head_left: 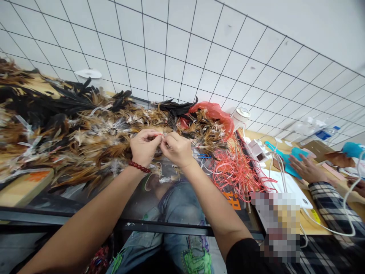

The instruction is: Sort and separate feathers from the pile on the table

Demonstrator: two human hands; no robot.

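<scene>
My left hand (144, 147), with a red beaded bracelet (139, 166) at its wrist, is closed in a pinch. A small piece of red strip (157, 134) shows at its fingertips. Almost touching it, my right hand (179, 149) pinches too; what lies between its fingers is hidden. Both hands are above the glassy dark tabletop (137, 205), in front of a heap of brown and black feathers (94, 131). A tangle of red strips (236, 171) lies to the right of my right hand. Small blue tools (203, 156) rest just beside that wrist.
A red plastic bag (213, 112) with feathers stands at the back, near a white lidded cup (242, 114). To the right are a white charger (258, 149), cables and a white device (288, 186). A co-worker's hand (305, 165) rests on turquoise material (293, 163). A wire grid covers the wall behind.
</scene>
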